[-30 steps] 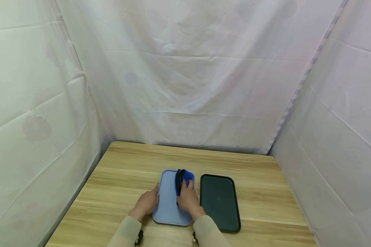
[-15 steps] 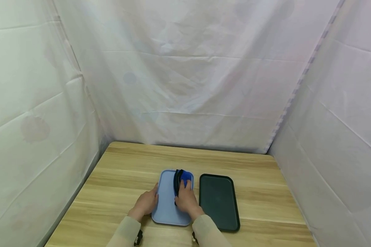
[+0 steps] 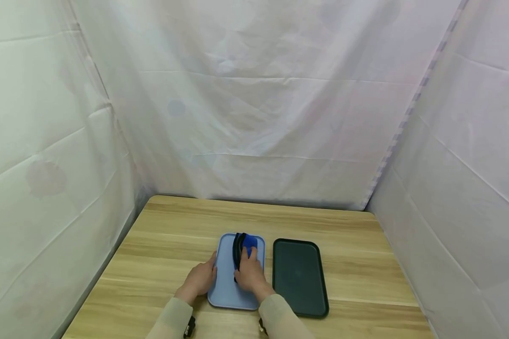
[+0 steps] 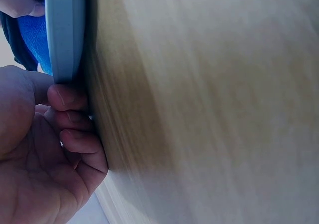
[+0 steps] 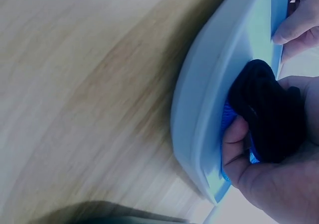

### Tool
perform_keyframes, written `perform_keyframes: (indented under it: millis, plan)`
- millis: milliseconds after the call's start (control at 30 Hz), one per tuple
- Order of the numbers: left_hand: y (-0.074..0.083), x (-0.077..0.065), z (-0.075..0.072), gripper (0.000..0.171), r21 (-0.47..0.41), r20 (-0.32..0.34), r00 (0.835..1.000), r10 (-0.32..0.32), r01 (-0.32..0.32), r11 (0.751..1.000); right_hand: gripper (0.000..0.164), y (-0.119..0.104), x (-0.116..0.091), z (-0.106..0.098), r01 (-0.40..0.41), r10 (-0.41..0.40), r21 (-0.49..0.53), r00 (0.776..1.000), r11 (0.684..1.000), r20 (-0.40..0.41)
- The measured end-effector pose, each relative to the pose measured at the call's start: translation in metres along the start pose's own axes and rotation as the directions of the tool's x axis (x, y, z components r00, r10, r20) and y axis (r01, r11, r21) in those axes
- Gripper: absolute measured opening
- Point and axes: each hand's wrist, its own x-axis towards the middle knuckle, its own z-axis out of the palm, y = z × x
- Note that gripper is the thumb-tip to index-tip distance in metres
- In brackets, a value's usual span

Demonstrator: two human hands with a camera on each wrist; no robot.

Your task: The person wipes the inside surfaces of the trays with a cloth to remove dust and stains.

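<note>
"Starting from the middle: lying where?"

"Looking at the blue-and-black cloth, lying inside the light-blue tray, in the far half and mostly right of the middle. Reaching the far rim as seen from the head, yet stopping short of the right rim."

"Cloth for certain?"

"Fuzzy on the blue side, bulky on the black side; cannot tell the exact kind."

"Loose or held?"

"Held, grasped in the right hand, with curled fingers on the blue and a thumb by the black, well within the rims of the tray."

"And on the other side?"

"Pinching the left rim of the same tray with the left hand. Seen from the left wrist, tucked low against the outer wall with bent fingertips; seen from the right wrist, set on the rim with the thumb."

"Any other container?"

"Yes, just to the right: a dark green tray, lying flat, near the first but apart from it."

"Resting on what?"

"Both on a wood-grain tabletop, walled on three sides by white sheets."
</note>
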Motion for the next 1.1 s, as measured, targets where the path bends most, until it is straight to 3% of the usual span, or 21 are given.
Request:
perform_keyframes:
  millis: [1100]
  plan:
    - [0.004,-0.001,-0.003,0.053,0.001,-0.007,1.0,-0.006,0.006,1.0,0.076,-0.019,0.006,0.008,0.021,-0.021,-0.008,1.0,1.0,0.02]
